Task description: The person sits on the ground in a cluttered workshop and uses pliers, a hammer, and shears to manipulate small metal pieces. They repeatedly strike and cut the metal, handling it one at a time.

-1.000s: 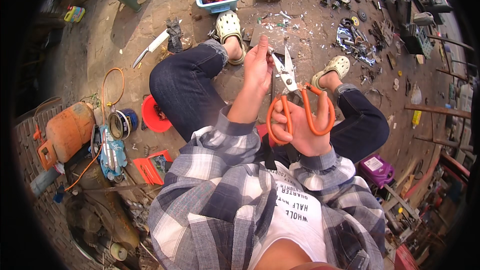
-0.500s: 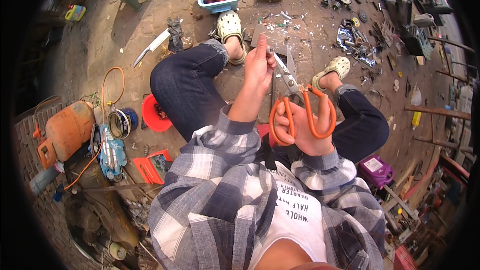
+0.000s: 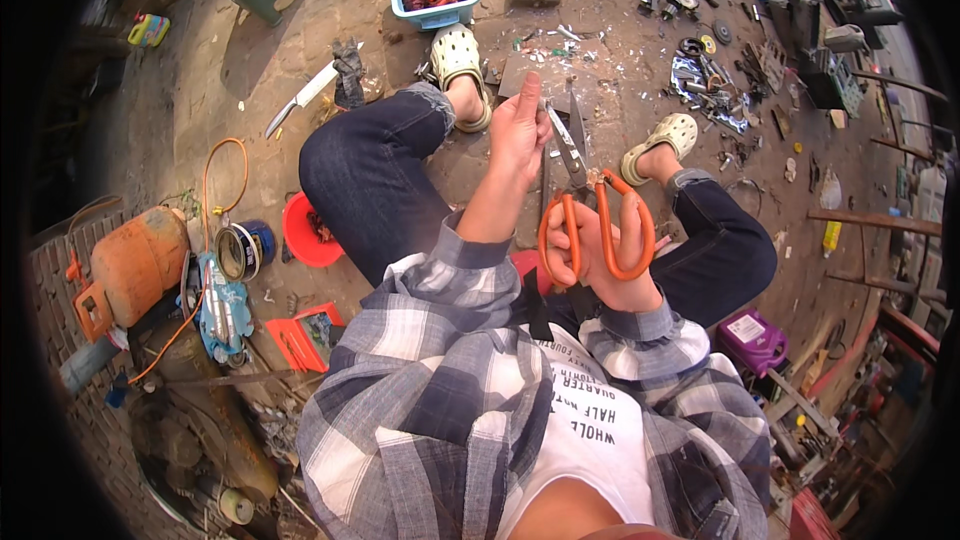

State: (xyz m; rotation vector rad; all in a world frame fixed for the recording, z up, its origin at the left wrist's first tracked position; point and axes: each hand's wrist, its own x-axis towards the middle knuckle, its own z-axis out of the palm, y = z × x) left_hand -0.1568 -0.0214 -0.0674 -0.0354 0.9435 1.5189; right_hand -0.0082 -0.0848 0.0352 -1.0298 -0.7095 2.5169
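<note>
My right hand (image 3: 612,255) grips a large pair of scissors (image 3: 567,145) by its thick orange loop handles. The blades point away from me and stand a little apart. One blade reaches close to the fingertips of my left hand (image 3: 517,138). That hand is closed, its thumb pointing up and its fingers curled in; anything pinched there is hidden or too small to name. Beneath the blades a flat grey board (image 3: 520,75) lies on the ground between my feet, with small scraps scattered around it.
Beyond my left foot stands a blue tub (image 3: 436,12) of dark reddish pieces. A knife (image 3: 302,100) lies to the left, near a red bowl (image 3: 308,228) and an orange gas cylinder (image 3: 140,258). Metal parts (image 3: 705,85) and a purple container (image 3: 752,342) are on the right.
My right hand and the scissors have shifted slightly left, and the orange handles look a little closer together. My left hand has barely moved; the small grey bit seen at its fingertips no longer shows.
</note>
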